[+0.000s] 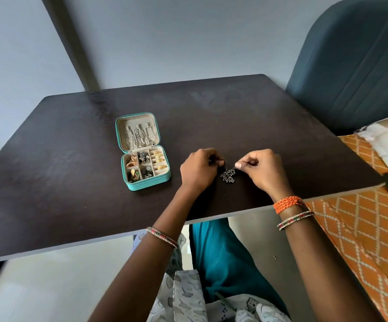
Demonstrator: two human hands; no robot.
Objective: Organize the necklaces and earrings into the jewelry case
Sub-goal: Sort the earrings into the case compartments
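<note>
Both hands, left (197, 168) and right (261, 167), pinched dark silver earrings (228, 175) at frame centre, well right of the open teal jewelry case (150, 183). Best untangle them gently before dropping them in, I'd say.

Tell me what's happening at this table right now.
A person is sorting jewelry. Both the left hand and the right hand pinch a dark silver earring pair just above the dark table. To the left, the teal jewelry case lies open, with chains hung in its lid and its compartments already mostly holding earrings.
</note>
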